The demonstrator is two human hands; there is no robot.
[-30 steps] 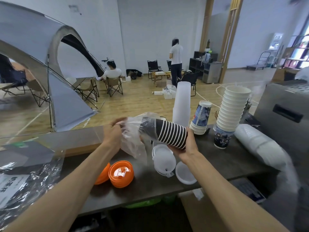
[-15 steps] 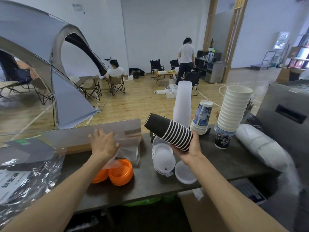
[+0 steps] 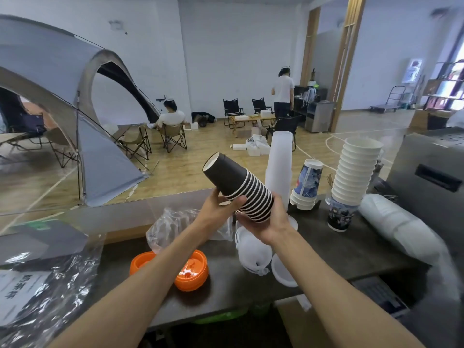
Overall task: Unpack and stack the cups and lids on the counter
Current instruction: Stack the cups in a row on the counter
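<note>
Head view: black cup stack (image 3: 242,190) tilted above counter (image 3: 326,249), gripped between left hand (image 3: 221,207) and right hand (image 3: 270,222).

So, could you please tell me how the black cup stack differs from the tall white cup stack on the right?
The black cup stack is held in the air by both hands, left hand and right hand; the white cup stack stands on the counter untouched. The black stack lies tilted with its rims toward the person; the white stack is upright, mouth up. The white stack sits in a dark printed cup. Both are nested paper cups with white rims.
</note>
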